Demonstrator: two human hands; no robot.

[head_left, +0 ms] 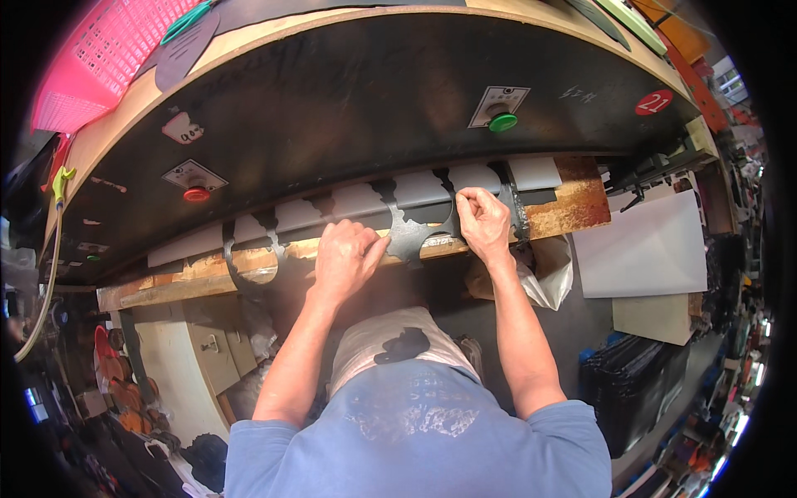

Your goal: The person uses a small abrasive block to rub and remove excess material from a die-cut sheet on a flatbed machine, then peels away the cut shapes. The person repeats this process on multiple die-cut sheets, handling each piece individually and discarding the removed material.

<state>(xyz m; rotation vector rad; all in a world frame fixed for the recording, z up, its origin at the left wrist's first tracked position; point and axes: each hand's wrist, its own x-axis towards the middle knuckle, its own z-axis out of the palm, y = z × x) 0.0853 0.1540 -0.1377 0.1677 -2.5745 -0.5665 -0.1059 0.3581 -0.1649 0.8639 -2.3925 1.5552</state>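
Observation:
A dark grey sheet with large rounded cut-outs (407, 232) lies along the wooden bench edge, its thin strips reaching back over white material (353, 201). My left hand (342, 259) is closed at the sheet's near edge, thumb toward the wide part between two cut-outs. Further right, my right hand (484, 222) pinches a narrow strip of the same sheet between thumb and fingers. The left fingertips are partly hidden by the hand itself. More strips hang over the bench edge to the left of my hands.
Beyond the hands stands a black machine front with a red button (197, 194) and a green button (502, 123). A pink basket (100, 62) sits at upper left. White sheets (652, 249) and a black bundle (635, 386) are at right, a drawer cabinet (170, 349) at left.

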